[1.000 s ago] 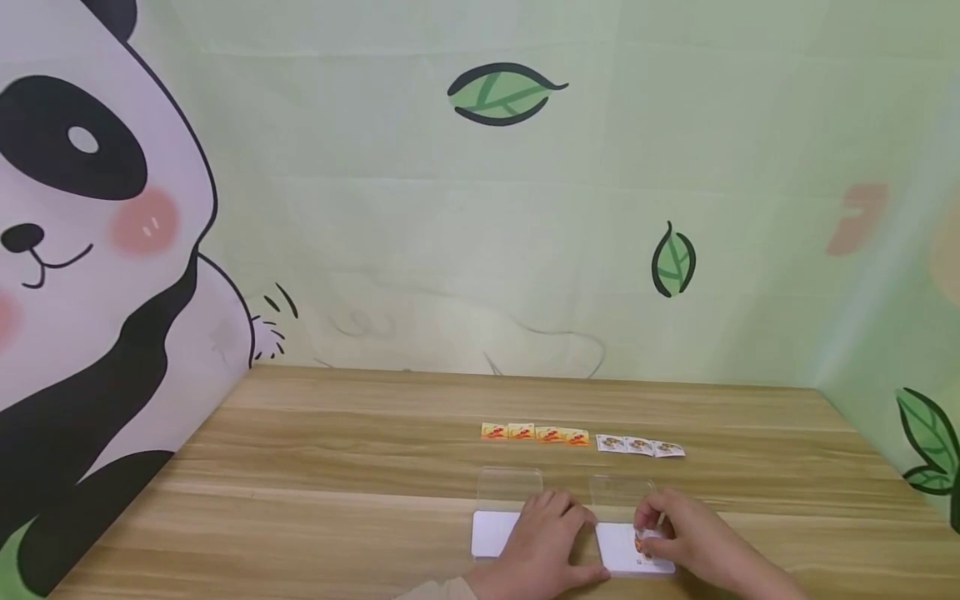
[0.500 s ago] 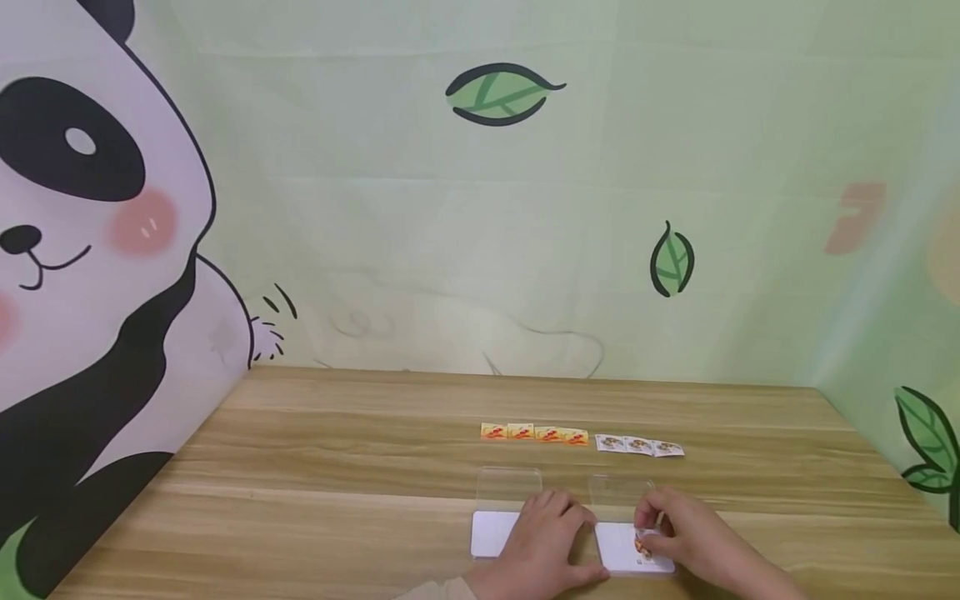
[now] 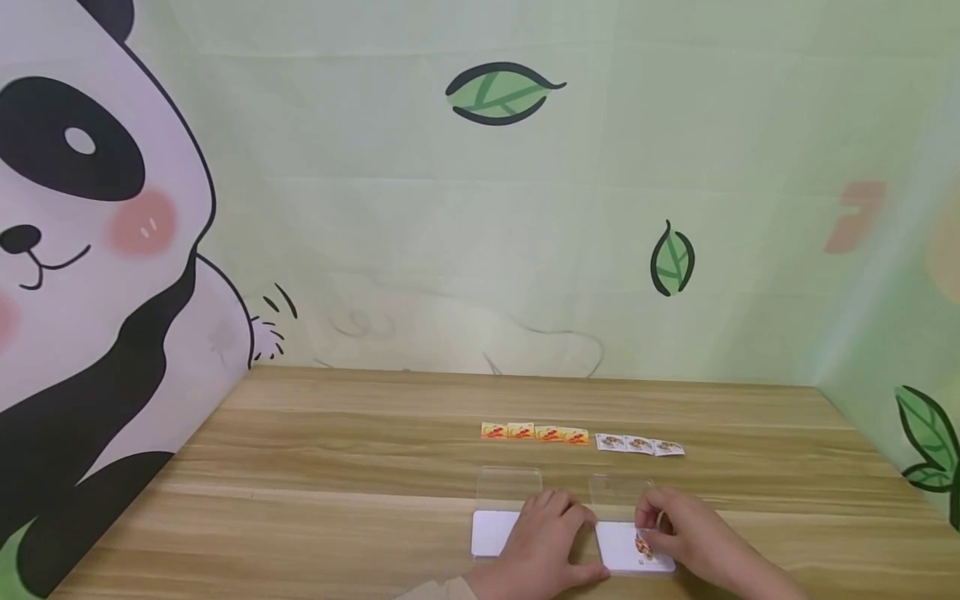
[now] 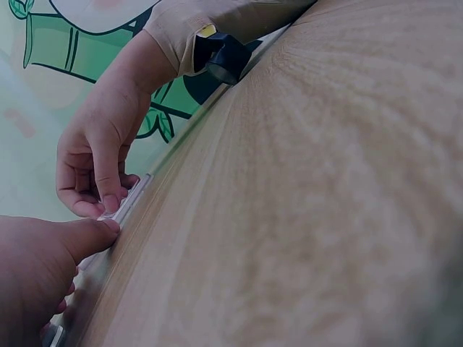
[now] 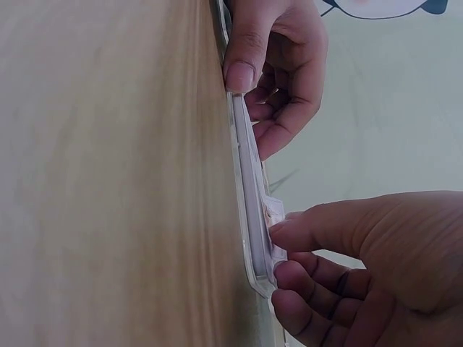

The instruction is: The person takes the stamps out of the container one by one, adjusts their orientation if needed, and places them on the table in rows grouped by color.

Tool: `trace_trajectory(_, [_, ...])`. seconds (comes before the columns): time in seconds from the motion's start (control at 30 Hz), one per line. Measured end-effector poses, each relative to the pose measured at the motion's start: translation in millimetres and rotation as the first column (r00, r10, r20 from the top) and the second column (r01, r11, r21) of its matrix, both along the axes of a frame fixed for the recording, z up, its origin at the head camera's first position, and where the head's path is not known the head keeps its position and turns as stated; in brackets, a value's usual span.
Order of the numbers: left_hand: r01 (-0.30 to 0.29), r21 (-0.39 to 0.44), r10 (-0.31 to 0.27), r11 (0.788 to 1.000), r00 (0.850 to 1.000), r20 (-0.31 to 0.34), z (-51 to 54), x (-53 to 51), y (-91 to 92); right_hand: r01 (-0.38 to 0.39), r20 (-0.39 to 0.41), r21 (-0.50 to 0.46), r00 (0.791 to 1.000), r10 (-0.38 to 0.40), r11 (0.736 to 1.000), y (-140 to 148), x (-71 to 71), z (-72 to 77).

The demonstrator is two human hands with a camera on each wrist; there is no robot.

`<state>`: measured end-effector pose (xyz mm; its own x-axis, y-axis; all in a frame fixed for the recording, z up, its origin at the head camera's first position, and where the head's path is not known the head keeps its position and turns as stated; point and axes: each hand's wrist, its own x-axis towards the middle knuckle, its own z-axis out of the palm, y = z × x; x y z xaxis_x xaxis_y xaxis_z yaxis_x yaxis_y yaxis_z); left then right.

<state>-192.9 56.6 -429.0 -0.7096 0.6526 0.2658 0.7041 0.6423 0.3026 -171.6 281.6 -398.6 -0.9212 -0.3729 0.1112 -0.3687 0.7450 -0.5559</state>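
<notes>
Two small clear-lidded cases with white inside lie side by side, lids folded back: a left case (image 3: pixel 495 534) and a right case (image 3: pixel 617 546). My left hand (image 3: pixel 542 546) holds the right case along its left side, thumb at the near corner and index finger at the far one. That hand partly covers the left case. On the right half of the right case's white surface is a small picture sticker (image 3: pixel 642 547). My right hand (image 3: pixel 693 537) pinches its edge with thumb and fingertips. In the right wrist view, part of the sticker (image 5: pixel 273 207) stands up beside the thumb.
Behind the cases lie a row of several yellow-and-red stickers (image 3: pixel 535 432) and a row of three white picture stickers (image 3: pixel 640 446). The wooden table (image 3: pixel 337 483) ends at a green cloth backdrop (image 3: pixel 375 208) printed with a panda and leaves.
My right thumb has shifted very slightly to the right, and a little more of the sticker's picture shows. My left hand and the cases keep their places.
</notes>
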Motion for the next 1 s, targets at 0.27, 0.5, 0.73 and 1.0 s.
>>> trace_trajectory(0.27, [0.001, 0.010, 0.000, 1.000, 1.000, -0.016, -0.8, 0.1, -0.3, 0.000, -0.006, 0.004, 1.000, 0.000, 1.000, -0.1, -0.7, -0.7])
trace_trajectory(0.5, [-0.001, 0.008, 0.001, 1.000, 1.000, -0.002, 0.1, 0.2, 0.2, -0.006, -0.008, -0.002, 1.000, 0.006, 1.000, -0.5, -0.5, 0.2])
trace_trajectory(0.73, [-0.008, 0.003, 0.008, 1.000, 1.000, -0.008, 0.1, 0.3, 0.6, -0.013, -0.016, -0.003, 1.000, 0.013, 1.000, -0.7, -0.6, 1.0])
trace_trajectory(1.0, [-0.011, 0.000, 0.011, 1.000, 1.000, -0.013, 0.2, 0.7, 0.5, -0.007, -0.013, 0.003, 1.000, 0.007, 1.000, -0.2, 0.2, 0.6])
